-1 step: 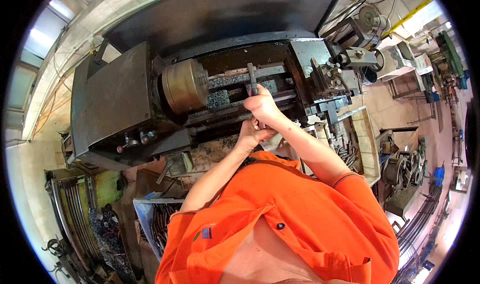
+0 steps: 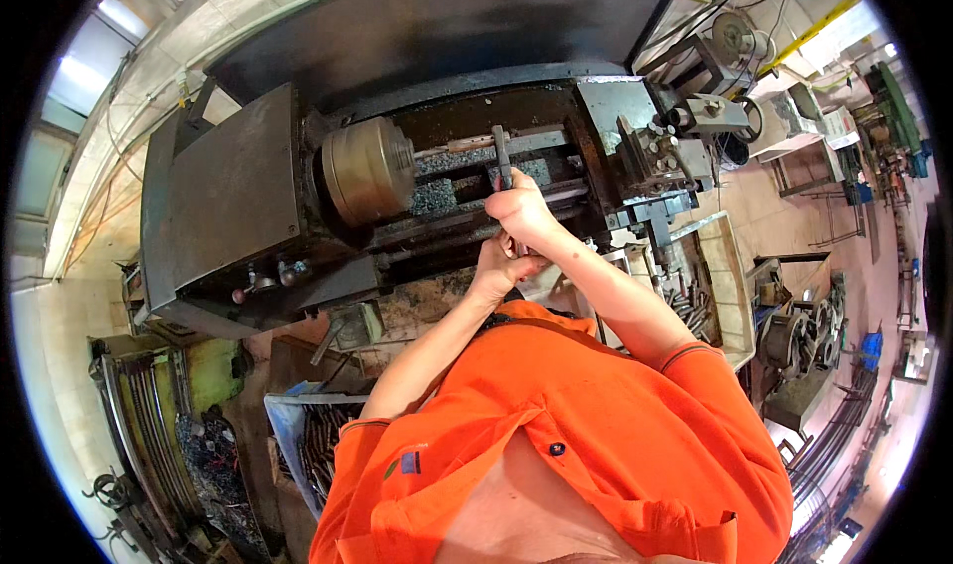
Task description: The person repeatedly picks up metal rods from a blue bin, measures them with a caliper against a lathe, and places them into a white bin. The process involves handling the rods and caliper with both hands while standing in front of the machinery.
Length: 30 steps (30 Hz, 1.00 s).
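In front of my body, over the near edge of a lathe bed, my right hand [image 2: 520, 210] is closed around a slim, dark metal bar-shaped tool [image 2: 501, 150]. The tool points away from me above the chip-covered bed, and its exact kind is unclear. My left hand [image 2: 496, 268] is just below and nearer to me, fingers curled and close against the right hand. Whatever sits in the left fingers is mostly hidden. To the left of both hands is the lathe's round brass-coloured chuck [image 2: 367, 172].
The lathe headstock [image 2: 223, 182] stands at left, with control levers [image 2: 263, 278] on its front. At right is the tool post [image 2: 650, 152] on the carriage. A dark splash guard [image 2: 447, 28] rises behind. A tray of metal tools [image 2: 730, 276] and a bin of rods [image 2: 313, 435] flank me.
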Tool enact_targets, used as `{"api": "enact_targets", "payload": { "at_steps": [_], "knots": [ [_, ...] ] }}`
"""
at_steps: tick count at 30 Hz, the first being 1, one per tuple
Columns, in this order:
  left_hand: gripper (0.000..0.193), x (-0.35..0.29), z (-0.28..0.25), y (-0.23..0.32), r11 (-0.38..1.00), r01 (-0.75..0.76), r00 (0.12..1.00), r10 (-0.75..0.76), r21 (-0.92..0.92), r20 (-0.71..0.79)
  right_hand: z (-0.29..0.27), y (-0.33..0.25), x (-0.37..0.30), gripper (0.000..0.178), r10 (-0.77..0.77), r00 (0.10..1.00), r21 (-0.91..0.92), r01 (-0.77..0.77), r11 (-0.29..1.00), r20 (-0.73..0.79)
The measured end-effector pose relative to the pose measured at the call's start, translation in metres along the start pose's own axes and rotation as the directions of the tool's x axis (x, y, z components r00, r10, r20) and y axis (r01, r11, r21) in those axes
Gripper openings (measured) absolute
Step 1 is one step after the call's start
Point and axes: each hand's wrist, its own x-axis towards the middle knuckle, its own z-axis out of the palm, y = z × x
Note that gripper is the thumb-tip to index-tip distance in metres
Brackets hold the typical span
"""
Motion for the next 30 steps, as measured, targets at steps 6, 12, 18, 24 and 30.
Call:
{"api": "enact_targets", "payload": {
  "at_steps": [6,12,18,24,30],
  "knots": [
    [0.022,-0.009,-0.015,0.011,0.993,0.02,0.999,-0.014,0.12,-0.051,0.03,-0.001,0.005,0.015,-0.187,0.982,-0.124,0.186,0.975,0.005],
    [0.025,-0.006,0.004,0.007,1.0,-0.018,1.0,0.018,0.013,-0.009,0.007,0.024,0.011,0.02,-0.173,0.983,0.002,0.173,0.985,-0.056],
    [0.024,-0.019,-0.018,0.014,0.996,0.014,0.996,-0.007,0.085,-0.086,0.036,0.003,0.004,0.026,-0.127,0.991,-0.088,0.124,0.988,-0.033],
    [0.028,-0.018,-0.008,0.021,0.991,-0.018,0.995,0.03,0.134,-0.091,0.025,-0.012,-0.003,0.028,-0.127,0.991,-0.069,0.13,0.989,0.046],
    [0.034,-0.007,0.007,0.011,0.987,-0.083,0.996,0.079,0.137,0.03,-0.002,0.011,0.006,0.025,-0.08,0.996,0.115,0.076,0.99,0.029]
  ]
}}
